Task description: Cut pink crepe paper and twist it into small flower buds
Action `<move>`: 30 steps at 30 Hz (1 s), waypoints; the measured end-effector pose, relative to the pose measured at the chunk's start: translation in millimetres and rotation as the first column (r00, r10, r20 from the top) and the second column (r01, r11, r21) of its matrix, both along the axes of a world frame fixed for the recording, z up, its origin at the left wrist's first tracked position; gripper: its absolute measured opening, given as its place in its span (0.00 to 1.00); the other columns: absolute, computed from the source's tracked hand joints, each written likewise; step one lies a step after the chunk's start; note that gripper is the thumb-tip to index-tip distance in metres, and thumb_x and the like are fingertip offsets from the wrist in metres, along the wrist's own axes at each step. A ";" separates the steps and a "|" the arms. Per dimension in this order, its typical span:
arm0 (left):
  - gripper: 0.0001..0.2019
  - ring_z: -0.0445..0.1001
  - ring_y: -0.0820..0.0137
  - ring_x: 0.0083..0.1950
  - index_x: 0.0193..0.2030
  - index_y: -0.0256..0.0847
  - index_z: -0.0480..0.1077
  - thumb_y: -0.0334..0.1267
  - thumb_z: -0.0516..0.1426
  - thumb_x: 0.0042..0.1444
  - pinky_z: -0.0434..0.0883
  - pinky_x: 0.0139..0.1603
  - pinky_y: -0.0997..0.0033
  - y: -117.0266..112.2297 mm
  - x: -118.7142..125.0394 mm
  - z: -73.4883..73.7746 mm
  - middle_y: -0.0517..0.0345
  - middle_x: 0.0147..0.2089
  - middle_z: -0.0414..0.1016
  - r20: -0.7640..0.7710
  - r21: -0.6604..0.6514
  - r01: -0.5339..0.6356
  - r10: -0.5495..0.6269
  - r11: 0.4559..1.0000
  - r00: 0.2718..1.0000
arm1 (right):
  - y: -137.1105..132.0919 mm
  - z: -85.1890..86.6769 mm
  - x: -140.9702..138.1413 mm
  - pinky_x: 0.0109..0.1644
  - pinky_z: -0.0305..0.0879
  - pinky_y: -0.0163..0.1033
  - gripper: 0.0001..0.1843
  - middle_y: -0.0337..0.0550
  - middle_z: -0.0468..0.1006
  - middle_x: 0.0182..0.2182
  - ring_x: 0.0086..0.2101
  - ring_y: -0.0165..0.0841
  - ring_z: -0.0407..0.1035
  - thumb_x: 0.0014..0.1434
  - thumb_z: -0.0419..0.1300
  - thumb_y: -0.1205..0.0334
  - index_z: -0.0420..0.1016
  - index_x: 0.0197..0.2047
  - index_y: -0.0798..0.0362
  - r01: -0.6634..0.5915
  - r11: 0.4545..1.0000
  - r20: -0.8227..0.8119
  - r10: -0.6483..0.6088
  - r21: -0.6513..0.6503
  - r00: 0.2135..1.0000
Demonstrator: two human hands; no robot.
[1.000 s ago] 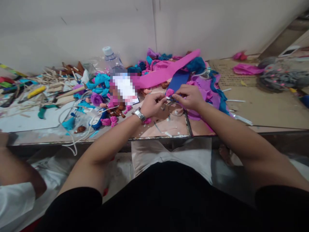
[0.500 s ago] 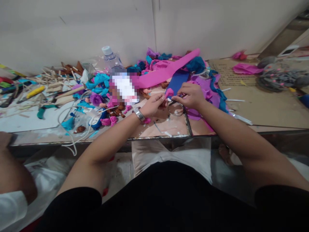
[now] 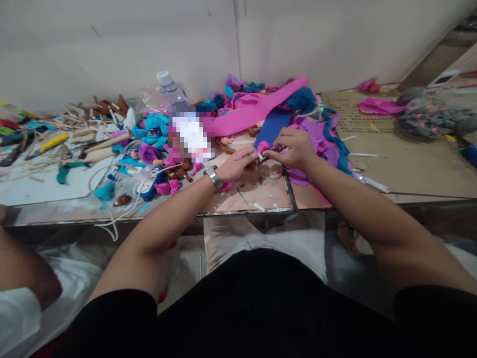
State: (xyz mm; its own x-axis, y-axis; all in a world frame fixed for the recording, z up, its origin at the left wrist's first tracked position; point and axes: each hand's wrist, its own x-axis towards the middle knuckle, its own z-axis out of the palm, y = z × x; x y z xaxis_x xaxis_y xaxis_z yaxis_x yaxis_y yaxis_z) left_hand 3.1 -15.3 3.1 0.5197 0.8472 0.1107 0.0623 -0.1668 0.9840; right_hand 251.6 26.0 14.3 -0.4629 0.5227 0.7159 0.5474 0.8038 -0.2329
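My left hand (image 3: 240,164) is closed in a pinch at the base of a small crumpled pink crepe-paper bud (image 3: 263,147). A small white bit (image 3: 260,155) shows just beneath the bud, between the hands. My right hand (image 3: 294,147) is beside it on the right, thumb and fingers pressed together. Something thin and dark shows at its fingertips, too small to name. Below the fingers is a round see-through ring (image 3: 271,172), perhaps a tape roll; whether a hand touches it I cannot tell. A blue strip (image 3: 275,124) lies behind the hands.
A long pink strip (image 3: 246,117) crosses crumpled coloured paper at the back. A bottle (image 3: 172,92) stands behind a blurred phone (image 3: 194,136). Left are a white cable (image 3: 112,214), wooden sticks and a yellow-handled tool (image 3: 54,142). Cardboard (image 3: 421,164) covers the right side. Another person's arm (image 3: 26,268) is at far left.
The pink bud has shifted slightly right and down, closer to my right fingertips. My left fingers have moved a little with it. The other person's arm at far left has moved slightly.
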 end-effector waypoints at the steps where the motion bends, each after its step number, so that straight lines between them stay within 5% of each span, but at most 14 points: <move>1: 0.26 0.72 0.71 0.35 0.36 0.41 0.69 0.64 0.62 0.67 0.72 0.39 0.69 -0.4 0.2 0.7 0.58 0.34 0.73 -0.008 0.015 0.002 -0.002 1.000 1.000 | -0.4 0.1 -0.2 0.38 0.62 0.45 0.32 0.48 0.83 0.31 0.32 0.40 0.74 0.67 0.63 0.30 0.82 0.30 0.50 0.007 1.000 0.006 -0.007 -0.004 1.000; 13: 0.28 0.65 0.68 0.32 0.35 0.43 0.67 0.67 0.51 0.72 0.67 0.38 0.65 0.8 -1.4 3.8 0.58 0.31 0.69 -0.167 0.292 0.021 0.029 0.956 0.985 | -8.6 7.7 -0.3 0.38 0.58 0.45 0.37 0.49 0.81 0.31 0.33 0.41 0.71 0.63 0.61 0.22 0.79 0.28 0.49 0.181 0.982 0.146 -0.173 -0.045 0.974; 22: 0.30 0.64 0.68 0.33 0.37 0.43 0.66 0.69 0.48 0.73 0.64 0.39 0.65 0.6 -1.8 1.3 0.59 0.32 0.68 -0.224 0.340 0.040 0.040 0.940 0.974 | -11.3 8.1 -3.9 0.36 0.55 0.47 0.39 0.49 0.80 0.29 0.31 0.41 0.70 0.62 0.60 0.21 0.78 0.26 0.50 0.241 0.970 0.183 -0.232 -0.032 0.955; 30: 0.27 0.69 0.65 0.35 0.39 0.42 0.67 0.63 0.45 0.76 0.62 0.39 0.65 -4.3 -3.4 9.2 0.56 0.33 0.71 -0.369 0.525 0.072 0.151 0.848 0.917 | -12.1 4.6 -4.8 0.36 0.55 0.46 0.36 0.50 0.81 0.31 0.32 0.41 0.70 0.64 0.61 0.24 0.78 0.27 0.50 0.281 0.960 0.237 -0.276 0.012 0.931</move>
State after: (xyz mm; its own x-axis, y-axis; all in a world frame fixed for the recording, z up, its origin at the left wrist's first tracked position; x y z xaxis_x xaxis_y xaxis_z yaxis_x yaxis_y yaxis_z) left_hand -0.2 -19.6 12.4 0.5809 0.7403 0.3383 0.4309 -0.6323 0.6438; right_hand 246.9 13.9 18.9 -0.4496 0.6692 0.5917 0.7898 0.6073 -0.0867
